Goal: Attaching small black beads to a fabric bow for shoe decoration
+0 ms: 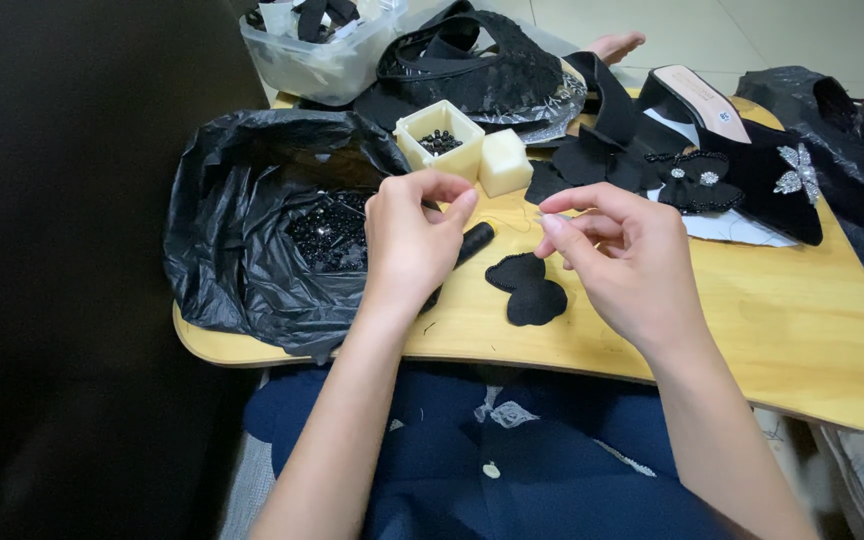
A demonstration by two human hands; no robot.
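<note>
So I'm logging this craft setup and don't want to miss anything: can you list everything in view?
lap table: one, pale wood, across the lap
black bag: one, open, beads inside, table's left end
small box: one, cream, holds dark beads, behind the hands
foam block: one, cream, beside the box
thread spool: one, black, under the left hand
fabric bow: one, plain black, table centre
beaded bow: one, black with crystals, right
shoe: one, black, crystal ornament, far right
plastic tub: one, clear, top left
left hand: pinched
right hand: pinched

A clear plastic tub (pixel 317 60) and a black embellished shoe (pixel 742 150) lie behind.
</note>
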